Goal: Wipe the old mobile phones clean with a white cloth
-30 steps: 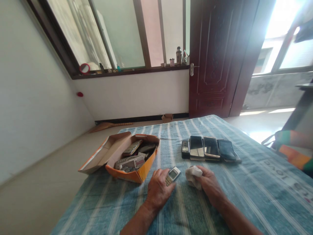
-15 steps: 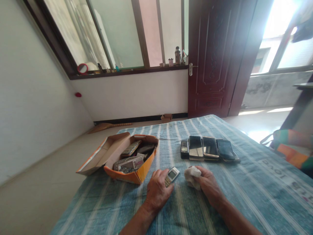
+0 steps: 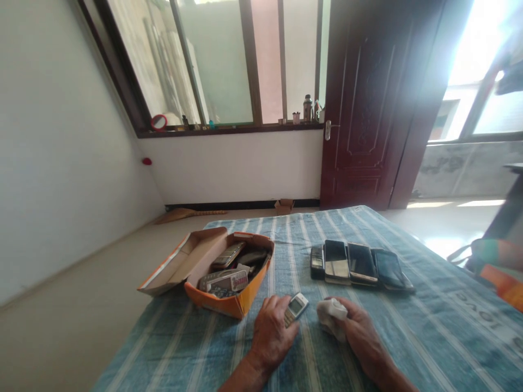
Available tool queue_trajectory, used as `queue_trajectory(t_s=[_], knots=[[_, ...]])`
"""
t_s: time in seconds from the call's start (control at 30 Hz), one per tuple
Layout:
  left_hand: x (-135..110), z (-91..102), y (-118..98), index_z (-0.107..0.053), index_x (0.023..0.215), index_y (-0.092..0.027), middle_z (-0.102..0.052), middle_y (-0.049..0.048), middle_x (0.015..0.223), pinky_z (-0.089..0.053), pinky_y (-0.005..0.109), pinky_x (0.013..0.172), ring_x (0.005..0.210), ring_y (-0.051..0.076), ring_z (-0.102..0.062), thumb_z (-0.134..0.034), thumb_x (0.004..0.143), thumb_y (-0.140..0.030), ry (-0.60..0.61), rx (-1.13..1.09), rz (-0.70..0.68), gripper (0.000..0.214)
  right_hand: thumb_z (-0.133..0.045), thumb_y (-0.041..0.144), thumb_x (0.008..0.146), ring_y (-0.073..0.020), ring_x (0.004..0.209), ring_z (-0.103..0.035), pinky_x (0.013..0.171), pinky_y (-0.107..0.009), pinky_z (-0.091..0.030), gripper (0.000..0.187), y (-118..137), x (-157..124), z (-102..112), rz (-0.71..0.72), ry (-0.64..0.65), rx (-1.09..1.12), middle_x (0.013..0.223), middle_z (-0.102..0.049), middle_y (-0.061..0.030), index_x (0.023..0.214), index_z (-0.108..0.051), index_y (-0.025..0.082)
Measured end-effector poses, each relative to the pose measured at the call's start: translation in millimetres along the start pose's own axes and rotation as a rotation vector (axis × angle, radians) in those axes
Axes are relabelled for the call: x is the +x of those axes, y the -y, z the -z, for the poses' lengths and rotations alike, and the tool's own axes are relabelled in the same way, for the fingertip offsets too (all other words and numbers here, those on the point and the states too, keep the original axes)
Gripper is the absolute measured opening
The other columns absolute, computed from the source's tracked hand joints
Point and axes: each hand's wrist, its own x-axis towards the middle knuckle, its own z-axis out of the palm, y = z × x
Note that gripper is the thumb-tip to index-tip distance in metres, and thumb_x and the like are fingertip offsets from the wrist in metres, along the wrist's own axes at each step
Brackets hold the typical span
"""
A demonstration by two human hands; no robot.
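My left hand [image 3: 273, 331] is closed round a small silver keypad mobile phone [image 3: 297, 307], its screen end sticking out past the fingers. Just to the right, my right hand [image 3: 362, 329] grips a crumpled white cloth [image 3: 332, 316], apart from the phone. Beyond the left hand stands an open orange cardboard box [image 3: 245, 305] with old phones [image 3: 229, 280] jumbled inside and its lid folded back to the left. Past the right hand lies a row of phones: a small keypad phone [image 3: 317, 262], then several dark-screened smartphones [image 3: 362, 263], some seemingly stacked.
Everything lies on a bed with a blue striped sheet [image 3: 294, 239]. Past its far edge are a small cardboard box [image 3: 284, 207] and a broom [image 3: 180, 215] on the floor. A dark red door [image 3: 363, 109] stands behind. A colourful bag [image 3: 494, 267] is at the right.
The whole view has shifted, with everything appearing slightly lower and further right. Both hands keep hold of the phone and the cloth, and the phones and box stay where they were.
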Motion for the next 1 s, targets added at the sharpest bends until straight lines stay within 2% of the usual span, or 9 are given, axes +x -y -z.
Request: queue_trajectory(t_s=[0.3,0.6,0.8,1.0], knots=[[6,-2.2,6,-0.065,0.106,-0.020,-0.066,0.0069,0.095,-0.047,0.037,0.085,0.094,0.025,-0.058,-0.064,0.067,-0.018,-0.064,-0.025,0.006,0.039,-0.066,0.050,0.072,-0.0183,0.071,-0.051,0.063,-0.027,-0.039,0.034,8,-2,-2,0.014,0.007,0.020,0.072,-0.061,-0.0020,0.078,-0.069,0.017],[21,-0.2,6,-0.066,0.105,-0.018,-0.067,0.0078,0.095,-0.047,0.035,0.086,0.095,0.025,-0.060,-0.064,0.070,-0.019,-0.075,0.059,0.020,0.035,-0.064,0.046,0.074,-0.0160,0.066,-0.050,0.060,-0.026,-0.039,0.030,6,2,-2,0.046,0.042,0.056,0.070,-0.059,-0.0016,0.078,-0.069,0.016],[43,1.1,-7,-0.065,0.107,-0.016,-0.067,0.0081,0.095,-0.046,0.033,0.086,0.095,0.024,-0.060,-0.065,0.072,-0.022,-0.084,0.129,0.056,0.035,-0.063,0.040,0.074,-0.0161,0.068,-0.051,0.061,-0.025,-0.039,0.025,4,3,-1,0.061,0.052,0.092,0.072,-0.060,-0.0016,0.078,-0.069,0.017],[76,-9.0,-15,-0.066,0.103,-0.017,-0.067,0.0086,0.095,-0.044,0.030,0.085,0.098,0.023,-0.060,-0.063,0.075,-0.026,-0.117,0.205,0.113,0.030,-0.064,0.040,0.072,-0.0154,0.065,-0.050,0.058,-0.025,-0.038,0.027,7,5,-2,0.062,0.037,0.106,0.068,-0.059,-0.0017,0.078,-0.070,0.014]])
